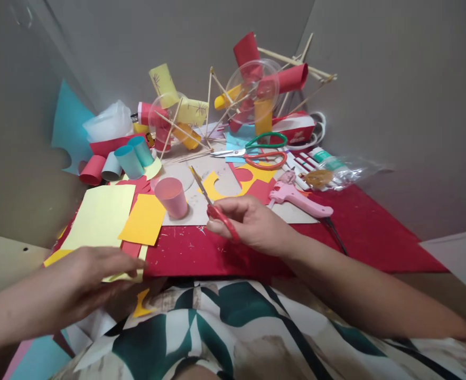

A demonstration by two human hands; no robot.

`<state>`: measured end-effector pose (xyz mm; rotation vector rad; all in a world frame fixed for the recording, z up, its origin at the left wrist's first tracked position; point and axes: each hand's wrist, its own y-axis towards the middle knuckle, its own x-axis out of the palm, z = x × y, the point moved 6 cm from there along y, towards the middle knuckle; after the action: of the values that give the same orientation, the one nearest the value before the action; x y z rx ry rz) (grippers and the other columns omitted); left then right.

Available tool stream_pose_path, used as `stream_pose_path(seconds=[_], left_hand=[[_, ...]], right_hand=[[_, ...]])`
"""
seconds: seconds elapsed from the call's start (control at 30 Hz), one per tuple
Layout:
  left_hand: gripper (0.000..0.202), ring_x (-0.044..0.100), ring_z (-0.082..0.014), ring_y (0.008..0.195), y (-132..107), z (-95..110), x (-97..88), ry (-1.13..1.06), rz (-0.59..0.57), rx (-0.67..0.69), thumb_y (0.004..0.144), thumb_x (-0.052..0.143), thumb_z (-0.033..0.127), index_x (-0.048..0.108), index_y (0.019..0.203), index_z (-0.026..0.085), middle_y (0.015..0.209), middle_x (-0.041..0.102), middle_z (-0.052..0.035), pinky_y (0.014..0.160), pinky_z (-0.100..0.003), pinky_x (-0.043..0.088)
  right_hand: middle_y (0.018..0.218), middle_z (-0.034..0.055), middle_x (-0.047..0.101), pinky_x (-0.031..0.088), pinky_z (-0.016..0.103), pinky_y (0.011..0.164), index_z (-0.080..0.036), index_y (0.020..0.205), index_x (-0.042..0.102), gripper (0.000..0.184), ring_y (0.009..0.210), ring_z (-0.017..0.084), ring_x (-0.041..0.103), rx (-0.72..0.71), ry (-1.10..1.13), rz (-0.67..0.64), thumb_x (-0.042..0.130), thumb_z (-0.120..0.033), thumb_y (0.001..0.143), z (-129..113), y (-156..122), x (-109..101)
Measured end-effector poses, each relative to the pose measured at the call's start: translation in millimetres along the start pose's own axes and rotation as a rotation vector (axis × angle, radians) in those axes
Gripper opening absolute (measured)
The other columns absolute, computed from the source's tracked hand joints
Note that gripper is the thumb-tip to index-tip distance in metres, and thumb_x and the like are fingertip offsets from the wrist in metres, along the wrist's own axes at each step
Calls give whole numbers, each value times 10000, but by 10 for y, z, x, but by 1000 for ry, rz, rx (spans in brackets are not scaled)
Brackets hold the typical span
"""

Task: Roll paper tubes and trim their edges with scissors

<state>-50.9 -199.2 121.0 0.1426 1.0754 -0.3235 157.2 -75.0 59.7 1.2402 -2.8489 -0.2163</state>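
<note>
My right hand (252, 221) grips small scissors (213, 208) with red handles, blades angled up and left over the cardboard. To their left a pink paper cup-shaped roll (171, 198) stands upright. At the front left table edge, my left hand (94, 274) has its fingers closed around a pale yellow paper piece (128, 275); the thumb is partly hidden. Beyond that hand lie a large pale yellow sheet (100, 214) and an orange-yellow rectangle (142, 219). Cut yellow scraps (209, 186) rest on the cardboard behind the scissors.
Two pinwheel-like stick models (252, 79) stand at the back. Larger scissors (252, 152) and a pink glue gun (300, 198) lie on the right, near markers (302, 163) and a plastic bag (347, 177). Coloured paper rolls (129, 161) sit at left on the red tablecloth (201, 253).
</note>
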Motion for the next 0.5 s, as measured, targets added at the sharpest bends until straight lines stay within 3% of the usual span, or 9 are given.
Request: stream_pose_path(seconds=[0.07,0.17,0.27,0.33,0.4,0.5], left_hand=[[327,742,-140,835,172,36,26,-102,52,-10,861,686,234,750,1155,362,979,794,9,664,-138,562],[327,630,-89,629,526,91,163,-495,122,-49,884,690,300,727,1206,258,732,711,11,575,-138,515],[252,551,-58,563,853,201,338,-781,186,41,863,721,302,762,1078,176,700,664,13,550,-140,488],[163,523,-44,543,985,221,416,-827,244,80,879,711,294,775,938,156,707,679,2,538,-135,469],[198,528,-38,537,1042,195,459,-821,291,88,883,711,309,760,801,135,787,727,-31,532,-141,469],[212,584,-58,556,1048,103,496,-828,308,40,852,753,344,767,858,133,825,747,-47,560,-165,514]], right_hand=[[535,-81,340,244,219,491,-192,571,449,428,507,63,295,-53,-194,96,732,-445,768,-24,-21,-1],[511,-67,386,246,235,506,-193,577,467,323,488,73,313,-194,-593,236,636,-350,803,-75,-73,9],[539,-14,548,246,261,535,-179,633,566,261,491,101,422,-321,-975,358,579,-340,839,-115,-121,52],[578,31,643,232,280,542,-168,692,638,276,507,135,509,-370,-1170,395,569,-367,869,-122,-137,93],[603,56,692,215,293,547,-160,746,683,284,526,166,573,-386,-1299,391,575,-381,887,-117,-144,128],[631,63,725,198,296,549,-160,814,712,288,560,194,634,-329,-1368,326,593,-410,894,-82,-141,151]])
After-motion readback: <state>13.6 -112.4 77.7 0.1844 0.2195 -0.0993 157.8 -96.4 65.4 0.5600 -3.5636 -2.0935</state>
